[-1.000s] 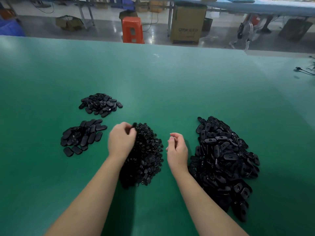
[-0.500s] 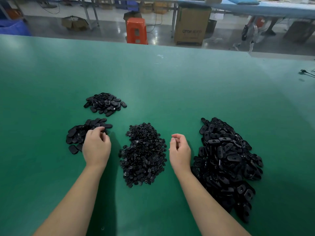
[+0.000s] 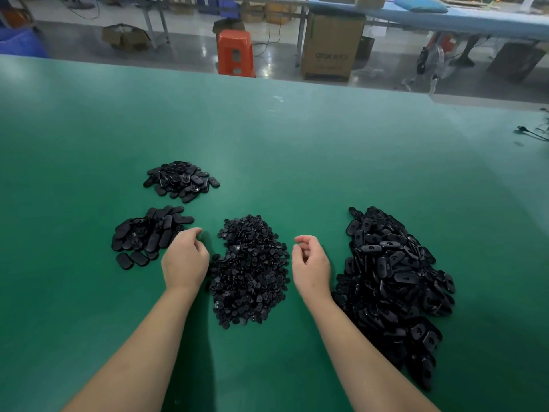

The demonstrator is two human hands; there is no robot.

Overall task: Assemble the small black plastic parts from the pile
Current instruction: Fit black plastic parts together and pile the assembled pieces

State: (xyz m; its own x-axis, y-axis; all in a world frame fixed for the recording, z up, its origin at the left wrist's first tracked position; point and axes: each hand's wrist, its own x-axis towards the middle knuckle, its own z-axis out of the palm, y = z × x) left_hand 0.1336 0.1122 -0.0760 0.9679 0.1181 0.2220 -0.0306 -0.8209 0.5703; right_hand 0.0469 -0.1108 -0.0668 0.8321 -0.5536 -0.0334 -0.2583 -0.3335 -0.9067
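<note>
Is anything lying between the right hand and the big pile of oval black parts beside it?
Nothing visible: only bare green table separates the right hand from the big pile of oval parts to its right.

Landmark: we take the orange stool [image 3: 236, 52], standing on the floor just past the green table's [image 3: 297, 138] far edge.
Right of the stool: we see a tall cardboard box [image 3: 332, 46] with dark lettering we can't read.
Left of the stool: an open carton [image 3: 126, 37] on the floor, well apart.
Far right of the stool: a black cable [image 3: 531, 132] lying on the table's edge.
Behind the stool, to the right: a long blue bench [image 3: 463, 19].
</note>
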